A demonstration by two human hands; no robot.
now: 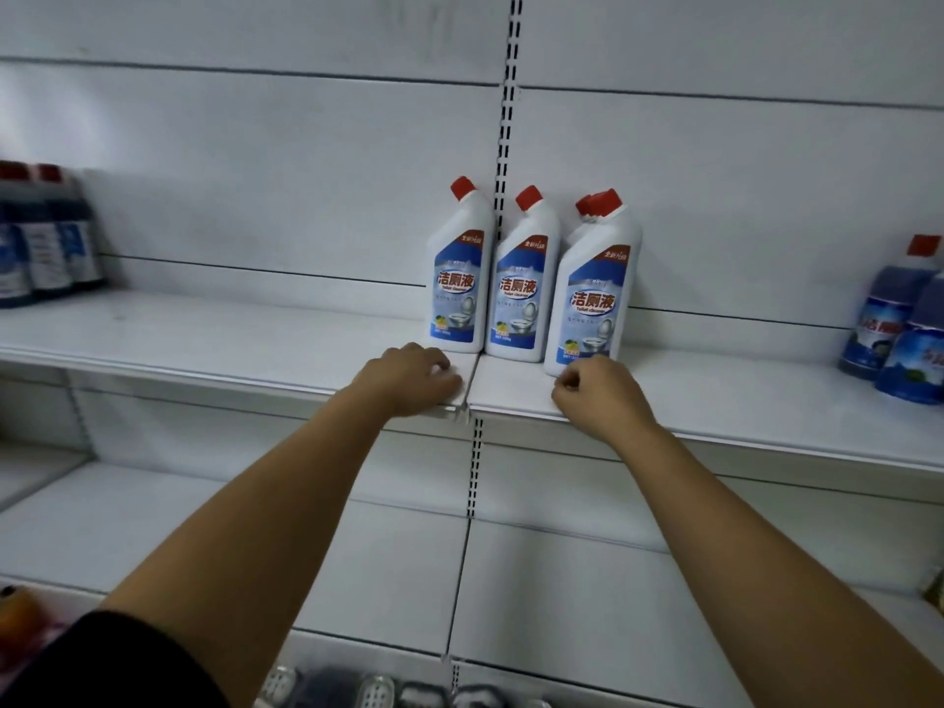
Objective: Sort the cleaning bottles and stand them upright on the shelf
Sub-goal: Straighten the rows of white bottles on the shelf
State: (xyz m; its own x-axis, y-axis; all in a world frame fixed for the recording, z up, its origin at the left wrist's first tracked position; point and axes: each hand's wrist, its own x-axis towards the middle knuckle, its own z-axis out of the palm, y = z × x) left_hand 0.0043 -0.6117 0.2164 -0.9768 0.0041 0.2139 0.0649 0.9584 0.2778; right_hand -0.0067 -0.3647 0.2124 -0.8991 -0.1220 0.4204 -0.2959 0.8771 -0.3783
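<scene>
At nine o'clock we see dark blue bottles (48,237) with red caps standing upright on the shelf (204,334). Our left hand (416,378) rests on the shelf's front edge, fingers curled under, holding nothing. Just beyond it, toward twelve o'clock, white bottles stand upright with angled red caps: the first white bottle (458,278), then the second white bottle (523,288) beside it, then the third white bottle (592,293) nearest the edge, with another red cap (583,204) showing behind it. Our right hand (600,396) is loosely fisted at the shelf edge, just in front of the third bottle's base, gripping nothing. At three o'clock, more blue bottles (899,319) stand upright.
</scene>
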